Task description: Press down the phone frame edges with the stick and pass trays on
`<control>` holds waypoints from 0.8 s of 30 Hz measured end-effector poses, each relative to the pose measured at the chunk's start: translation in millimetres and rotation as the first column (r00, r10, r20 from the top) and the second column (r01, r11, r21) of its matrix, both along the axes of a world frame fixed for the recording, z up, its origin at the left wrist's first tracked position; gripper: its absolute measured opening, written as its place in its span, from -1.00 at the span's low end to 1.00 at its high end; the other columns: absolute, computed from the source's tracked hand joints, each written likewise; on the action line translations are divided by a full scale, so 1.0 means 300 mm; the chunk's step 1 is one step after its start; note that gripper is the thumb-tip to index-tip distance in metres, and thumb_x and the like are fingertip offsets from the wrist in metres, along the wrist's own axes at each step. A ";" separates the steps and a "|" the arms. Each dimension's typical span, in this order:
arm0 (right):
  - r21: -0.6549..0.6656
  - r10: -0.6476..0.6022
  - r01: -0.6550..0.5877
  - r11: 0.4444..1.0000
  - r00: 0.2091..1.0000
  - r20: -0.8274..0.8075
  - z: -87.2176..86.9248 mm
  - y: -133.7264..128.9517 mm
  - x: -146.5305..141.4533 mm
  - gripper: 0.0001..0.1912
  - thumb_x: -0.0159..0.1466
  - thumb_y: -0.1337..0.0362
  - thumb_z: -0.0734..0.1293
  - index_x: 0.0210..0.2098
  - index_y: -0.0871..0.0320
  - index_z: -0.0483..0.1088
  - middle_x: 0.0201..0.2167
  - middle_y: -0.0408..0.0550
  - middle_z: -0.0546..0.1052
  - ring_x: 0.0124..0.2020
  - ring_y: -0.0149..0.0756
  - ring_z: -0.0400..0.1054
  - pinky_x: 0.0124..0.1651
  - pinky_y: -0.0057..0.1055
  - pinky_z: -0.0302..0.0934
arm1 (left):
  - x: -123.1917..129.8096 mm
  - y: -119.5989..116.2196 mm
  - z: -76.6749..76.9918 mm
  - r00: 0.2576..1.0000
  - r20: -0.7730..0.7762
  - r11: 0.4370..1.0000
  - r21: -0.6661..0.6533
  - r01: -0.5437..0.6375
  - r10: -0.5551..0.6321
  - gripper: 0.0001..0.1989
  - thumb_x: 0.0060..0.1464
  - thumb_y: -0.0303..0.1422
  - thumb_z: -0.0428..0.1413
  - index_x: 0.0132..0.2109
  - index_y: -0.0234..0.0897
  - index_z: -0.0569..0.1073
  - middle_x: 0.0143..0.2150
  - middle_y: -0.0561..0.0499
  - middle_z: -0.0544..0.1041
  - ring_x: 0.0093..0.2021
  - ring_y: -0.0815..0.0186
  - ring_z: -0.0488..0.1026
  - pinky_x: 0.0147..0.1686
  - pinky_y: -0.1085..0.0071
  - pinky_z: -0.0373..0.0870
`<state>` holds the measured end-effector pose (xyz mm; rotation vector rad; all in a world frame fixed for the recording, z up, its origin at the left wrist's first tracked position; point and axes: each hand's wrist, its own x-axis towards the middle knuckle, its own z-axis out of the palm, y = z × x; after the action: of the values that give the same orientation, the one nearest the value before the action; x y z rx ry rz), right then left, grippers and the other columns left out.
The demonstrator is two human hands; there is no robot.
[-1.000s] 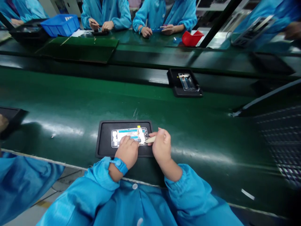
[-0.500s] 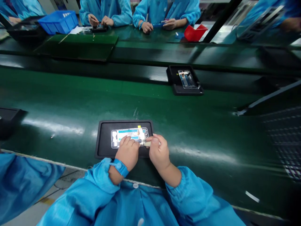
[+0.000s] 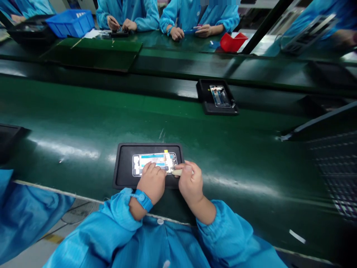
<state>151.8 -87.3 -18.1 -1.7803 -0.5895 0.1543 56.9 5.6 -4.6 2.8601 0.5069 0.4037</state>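
Note:
An opened phone [image 3: 152,160], its inner parts and blue strips showing, lies in a black tray [image 3: 122,180] at the work surface's near side. Over the phone's lower edge my left hand [image 3: 152,181] has its fingers bent and held together, pressing on it; the thumb is hidden. A yellow tab [image 3: 166,151] sticks out from the phone's far edge. My right hand [image 3: 191,181] is closed around a pale, pointed hand tool [image 3: 176,172], whose tip touches or nearly touches the phone's right end. Exactly what lies under the tip is too small to make out.
Farther back, another black tray [image 3: 220,110] holds an opened phone [image 3: 220,96]. Across the line, co-workers' hands work near a blue bin [image 3: 71,24] and a red bin [image 3: 233,42]. A white strip [image 3: 297,236] lies at the right. A metal bar [image 3: 318,121] stands on the right.
The view has shifted slightly. My right hand and the pale tool sit a little farther right, with more of the tool visible. My left hand stays on the phone.

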 end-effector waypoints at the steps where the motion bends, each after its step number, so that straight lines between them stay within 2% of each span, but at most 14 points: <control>1: 0.003 0.003 -0.003 1.000 1.000 0.005 -0.001 -0.001 0.000 -0.83 0.23 0.23 0.09 -0.21 0.13 0.17 -0.45 -0.08 0.48 -0.38 -0.27 0.39 -0.31 -0.24 0.27 | 0.001 0.000 0.000 1.000 0.001 1.000 -0.003 -0.001 0.001 -0.85 0.04 -0.49 -0.06 -0.37 -0.30 0.40 -0.40 -0.03 0.42 -0.13 0.17 0.31 0.01 0.16 0.14; 12: 0.031 0.029 -0.034 0.999 0.988 0.154 -0.013 -0.003 0.001 -0.82 0.23 0.26 0.10 -0.19 0.14 0.18 -0.46 -0.09 0.49 -0.42 -0.29 0.40 -0.34 -0.27 0.29 | -0.003 -0.006 -0.007 1.000 -0.027 1.000 0.001 -0.004 0.004 -0.88 0.02 -0.50 -0.04 -0.36 -0.29 0.39 -0.40 -0.02 0.40 -0.12 0.20 0.29 0.04 0.20 0.10; 18: 0.007 0.045 -0.049 0.999 0.950 0.309 0.020 0.007 0.002 -0.84 0.22 0.30 0.08 -0.21 0.13 0.19 -0.48 -0.11 0.48 -0.44 -0.32 0.39 -0.35 -0.33 0.29 | 0.001 -0.004 -0.006 1.000 -0.026 1.000 0.005 -0.008 0.008 -0.87 0.03 -0.50 -0.04 -0.37 -0.29 0.39 -0.41 -0.01 0.40 -0.13 0.19 0.29 0.04 0.19 0.11; 21: -0.073 0.076 -0.054 0.996 0.936 0.343 0.050 0.018 0.006 -0.85 0.23 0.29 0.07 -0.30 0.12 0.24 -0.51 -0.10 0.48 -0.46 -0.32 0.39 -0.38 -0.37 0.27 | 0.002 -0.003 -0.002 0.999 -0.032 1.000 -0.010 -0.003 0.002 -0.87 0.02 -0.51 -0.05 -0.37 -0.29 0.39 -0.41 -0.01 0.41 -0.12 0.20 0.29 0.04 0.19 0.11; 24: -0.244 0.186 -0.095 0.965 0.904 0.385 0.075 0.039 0.007 -0.78 0.22 0.24 0.07 -0.41 0.12 0.28 -0.54 -0.07 0.46 -0.49 -0.30 0.37 -0.43 -0.41 0.24 | 0.001 -0.002 0.001 0.999 -0.040 1.000 -0.027 0.004 -0.005 -0.85 0.02 -0.53 -0.06 -0.33 -0.30 0.40 -0.39 -0.02 0.42 -0.12 0.19 0.29 0.04 0.18 0.11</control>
<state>154.0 -75.5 4.5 -2.0000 -1.0367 -0.0578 57.1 4.9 -4.2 2.8486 0.5084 0.3362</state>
